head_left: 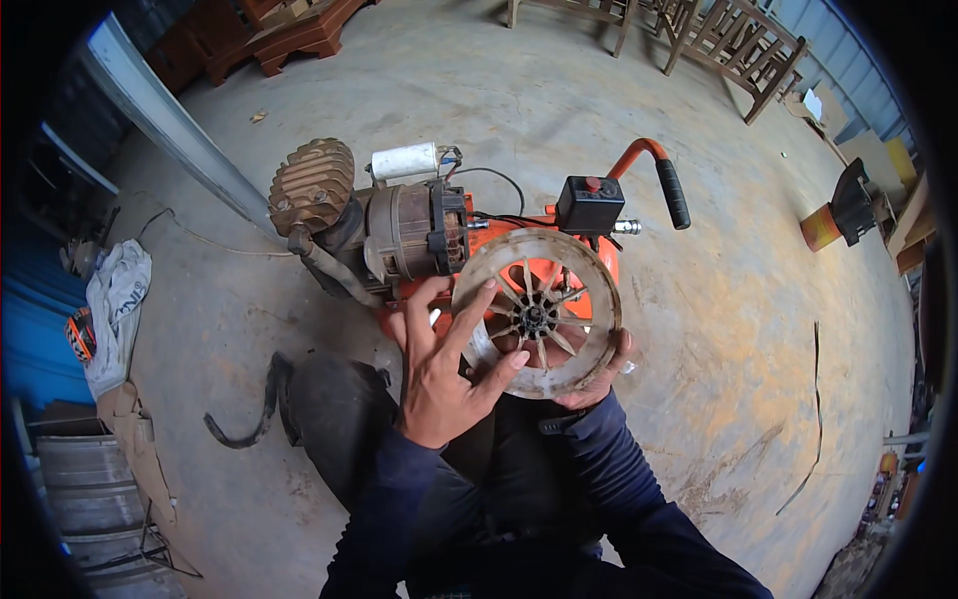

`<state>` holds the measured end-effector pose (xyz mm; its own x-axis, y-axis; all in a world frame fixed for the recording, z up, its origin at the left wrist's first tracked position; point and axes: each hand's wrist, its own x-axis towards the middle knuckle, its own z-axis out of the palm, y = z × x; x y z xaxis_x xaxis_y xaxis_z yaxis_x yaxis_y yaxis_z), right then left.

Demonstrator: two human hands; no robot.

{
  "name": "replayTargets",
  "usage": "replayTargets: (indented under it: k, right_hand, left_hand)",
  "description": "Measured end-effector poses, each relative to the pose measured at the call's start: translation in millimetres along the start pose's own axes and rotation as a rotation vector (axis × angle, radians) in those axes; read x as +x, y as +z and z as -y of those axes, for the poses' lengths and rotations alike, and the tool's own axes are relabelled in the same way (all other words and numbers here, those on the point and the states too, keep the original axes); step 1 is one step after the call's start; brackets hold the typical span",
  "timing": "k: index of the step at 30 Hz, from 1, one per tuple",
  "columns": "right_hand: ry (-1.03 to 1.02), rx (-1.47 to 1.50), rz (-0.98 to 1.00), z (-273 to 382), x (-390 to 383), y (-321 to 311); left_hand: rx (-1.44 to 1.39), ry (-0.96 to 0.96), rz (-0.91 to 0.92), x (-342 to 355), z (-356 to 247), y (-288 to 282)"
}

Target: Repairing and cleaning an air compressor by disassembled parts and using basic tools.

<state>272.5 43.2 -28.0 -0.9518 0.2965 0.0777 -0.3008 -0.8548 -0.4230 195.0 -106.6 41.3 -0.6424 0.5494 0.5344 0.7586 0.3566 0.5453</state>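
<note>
A dirty, translucent plastic fan wheel (605, 290), with thin spokes and a dark hub, is tilted up in front of me. My right hand (599, 381) grips its lower right rim; a small white thing I cannot make out shows at the fingers. My left hand (444, 374) has its fingers spread, with thumb and forefinger against the wheel's left side. Something small and white shows between its fingers. Behind the wheel stands an orange air compressor, partly hidden, with a grey motor (399, 235), finned brown cylinder head (312, 188), white capacitor (404, 161) and black switch box (591, 207).
The compressor's orange handle (644, 155) with a black grip rises at right. A curved black strip (261, 414) lies left of my leg. White sacking (118, 304) is at far left, a black-and-orange container (833, 220) at right, and wooden chairs (733, 45) at the back.
</note>
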Motion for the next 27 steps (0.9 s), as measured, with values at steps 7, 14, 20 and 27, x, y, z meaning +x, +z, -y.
replayTargets:
  k: [7,14,20,27]
  right_hand:
    - [0.098,-0.319,-0.015,10,-3,18]
    - [0.114,-0.146,0.137,17,-13,28]
    - [0.123,-0.265,0.111,24,-18,44]
    - [0.118,-0.244,0.069,25,-25,47]
  left_hand:
    - [0.066,0.042,-0.118,-1,-7,-6]
    - [0.115,0.177,-0.036,8,-16,-15]
    - [0.291,0.305,-0.032,3,-22,-13]
    - [0.269,0.341,-0.007,1,-22,-11]
